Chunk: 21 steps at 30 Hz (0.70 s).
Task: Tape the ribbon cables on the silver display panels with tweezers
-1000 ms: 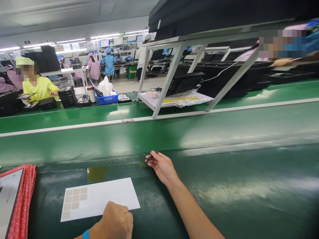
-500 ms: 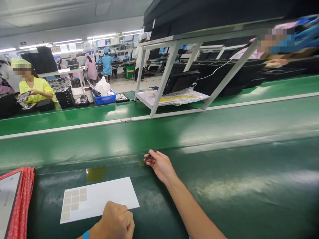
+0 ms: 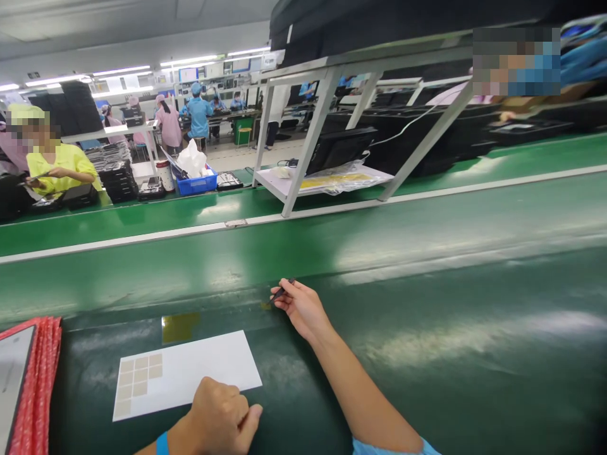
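Note:
My right hand (image 3: 301, 309) pinches a pair of black tweezers (image 3: 282, 292) between thumb and fingers. The tweezers' tips point down to a small yellowish film piece (image 3: 265, 306) on the dark green mat; whether they touch it I cannot tell. My left hand (image 3: 220, 414) is closed in a fist, thumb sticking out, over the lower edge of a white sheet (image 3: 203, 363). What lies under its curled fingers, if anything, is hidden. Beige square stickers (image 3: 141, 373) sit in rows on the sheet's left part. Just behind the sheet lies a yellow translucent film (image 3: 180, 327).
Red bubble-wrap bags (image 3: 40, 379) with a flat grey panel (image 3: 14, 379) stand at the left edge. Across the green bench are a white shelf frame (image 3: 308, 148), a blue bin (image 3: 196, 183) and stacked black parts (image 3: 114, 170). A co-worker in yellow (image 3: 61, 167) sits far left.
My left thumb has moved out from the fist to the right. My right hand keeps its grip on the tweezers, almost in place. The whole view has shifted slightly.

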Available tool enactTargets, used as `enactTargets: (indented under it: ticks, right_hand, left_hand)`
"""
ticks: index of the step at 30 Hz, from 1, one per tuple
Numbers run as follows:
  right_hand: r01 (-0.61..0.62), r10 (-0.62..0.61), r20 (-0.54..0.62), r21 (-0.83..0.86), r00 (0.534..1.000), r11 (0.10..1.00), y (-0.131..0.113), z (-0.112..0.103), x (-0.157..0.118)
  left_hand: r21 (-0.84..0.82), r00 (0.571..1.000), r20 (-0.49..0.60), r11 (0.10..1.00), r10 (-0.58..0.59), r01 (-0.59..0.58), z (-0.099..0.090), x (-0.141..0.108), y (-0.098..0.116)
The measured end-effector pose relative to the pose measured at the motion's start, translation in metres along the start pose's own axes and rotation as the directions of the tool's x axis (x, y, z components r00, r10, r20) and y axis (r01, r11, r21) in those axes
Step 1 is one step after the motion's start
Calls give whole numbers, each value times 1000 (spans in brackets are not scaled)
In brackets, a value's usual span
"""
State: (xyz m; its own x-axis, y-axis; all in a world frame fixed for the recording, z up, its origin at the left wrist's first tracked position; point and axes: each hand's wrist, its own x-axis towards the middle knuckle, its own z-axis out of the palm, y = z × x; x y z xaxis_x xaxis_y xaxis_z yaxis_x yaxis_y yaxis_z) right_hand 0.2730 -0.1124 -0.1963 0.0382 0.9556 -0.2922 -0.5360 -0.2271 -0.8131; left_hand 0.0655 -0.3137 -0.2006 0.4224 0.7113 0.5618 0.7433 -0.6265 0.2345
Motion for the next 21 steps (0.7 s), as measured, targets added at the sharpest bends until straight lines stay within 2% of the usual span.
enactTargets:
  ticks: [17,21]
  right_hand:
    - [20,-20,-1,-50,1000,999,-6,-4,-8]
    - [25,-27,-25,-74,999,997,-14,-9,-10]
  left_hand:
    - [-45,994,106,999,23,-19,-5,4,2]
    - [-70,992,120,997,34,-26,-3,5,0]
